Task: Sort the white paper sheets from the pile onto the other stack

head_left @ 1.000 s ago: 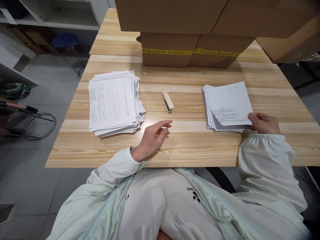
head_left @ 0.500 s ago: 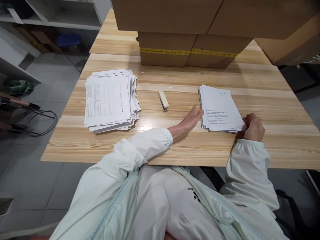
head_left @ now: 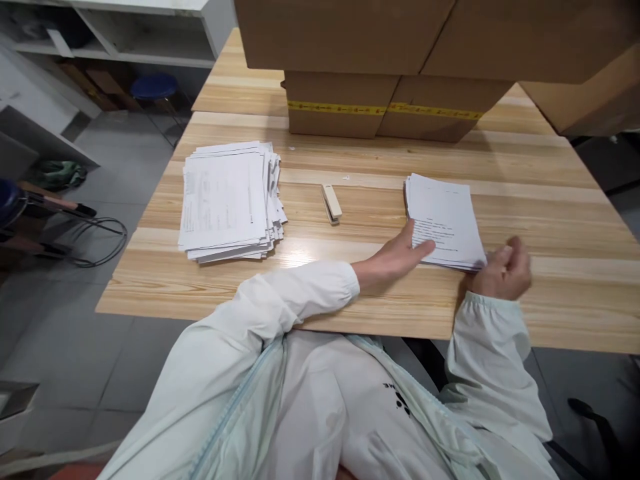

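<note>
A squared-up stack of printed paper [head_left: 447, 207] lies on the right of the table. My left hand [head_left: 395, 257] is at its lower left edge, fingers stretched out flat along the side and thumb over the top sheet. By the lower right corner of the stack is my right hand [head_left: 503, 270], its fingers loosely curled, slightly blurred and holding nothing that I can see. A cream stapler [head_left: 331, 203] rests between this stack and a taller, less even pile of printed sheets [head_left: 225, 200] on the left.
Large cardboard boxes [head_left: 340, 110] with yellow tape stand at the back of the wooden table [head_left: 325, 160]. Small paper scraps lie near the stapler. On the floor to the left are a blue stool [head_left: 154, 87] and a looped black cable [head_left: 107, 243].
My left hand has moved right from the table's middle to the right stack. My right hand has let go of the lifted top sheets, which now lie flat, and the stack's edges look more even.
</note>
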A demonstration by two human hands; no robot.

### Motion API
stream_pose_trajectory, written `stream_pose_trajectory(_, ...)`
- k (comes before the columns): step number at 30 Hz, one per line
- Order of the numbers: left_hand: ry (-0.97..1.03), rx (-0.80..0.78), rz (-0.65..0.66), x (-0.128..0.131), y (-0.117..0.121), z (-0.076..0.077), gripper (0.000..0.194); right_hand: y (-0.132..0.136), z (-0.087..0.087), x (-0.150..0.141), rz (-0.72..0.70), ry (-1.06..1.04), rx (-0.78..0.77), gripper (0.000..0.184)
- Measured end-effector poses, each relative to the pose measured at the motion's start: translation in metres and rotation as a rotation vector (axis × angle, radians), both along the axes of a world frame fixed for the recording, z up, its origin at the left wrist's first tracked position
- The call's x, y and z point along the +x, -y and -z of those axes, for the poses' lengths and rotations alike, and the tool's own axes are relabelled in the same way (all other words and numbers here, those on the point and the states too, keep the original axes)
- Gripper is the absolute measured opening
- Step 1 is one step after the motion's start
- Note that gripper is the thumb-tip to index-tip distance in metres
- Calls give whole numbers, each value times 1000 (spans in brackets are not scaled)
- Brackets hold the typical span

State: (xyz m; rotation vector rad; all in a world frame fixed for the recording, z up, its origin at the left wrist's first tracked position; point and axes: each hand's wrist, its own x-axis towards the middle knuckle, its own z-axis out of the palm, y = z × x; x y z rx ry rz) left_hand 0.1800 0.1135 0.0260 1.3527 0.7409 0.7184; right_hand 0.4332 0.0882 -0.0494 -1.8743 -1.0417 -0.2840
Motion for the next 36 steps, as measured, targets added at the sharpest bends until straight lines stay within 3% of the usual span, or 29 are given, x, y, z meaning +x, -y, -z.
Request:
stream_pose_trajectory(2, -88, 202, 28, -40, 12, -29, 65, 10, -13, -23, 21, 177, 163, 50)
stream_pose_trajectory(4, -131, 487, 12, -93, 20, -54, 47, 21, -26, -56, -68, 240, 274, 44)
stream_pose_trajectory(6, -281, 734, -180, -155, 23, -67, 32, 31, -37, -95, -233, 191, 274, 39)
stream_pose_trajectory(9, -619, 846, -519, -241, 21, -57, 30, 40, -52, -158, -589, 0, 118, 34)
stream_pose_trajectory(11, -772, 798, -597, -283, 19, -35, 38, 37, -60, -199, -836, -171, -6, 30)
stream_pose_trajectory(13, -834, 754, -598, -306, 18, -12, 49, 27, -66, -237, -1031, -350, -111, 28)
stream_pose_trajectory(17, -832, 746, -554, -314, 20, 13, 60, -5, -65, -303, -1201, -572, -247, 21)
stream_pose_trajectory(22, -792, 757, -550, -311, 20, 15, 63, -25, -51, -351, -1162, -799, -298, 16)
stream_pose_trajectory(30, -724, 734, -560, -312, 22, 17, 63, -23, -39, -364, -1152, -922, -347, 32)
stream_pose_trajectory(36, -719, 727, -577, -309, 22, 17, 59, -25, -33, -367, -1123, -956, -350, 33)
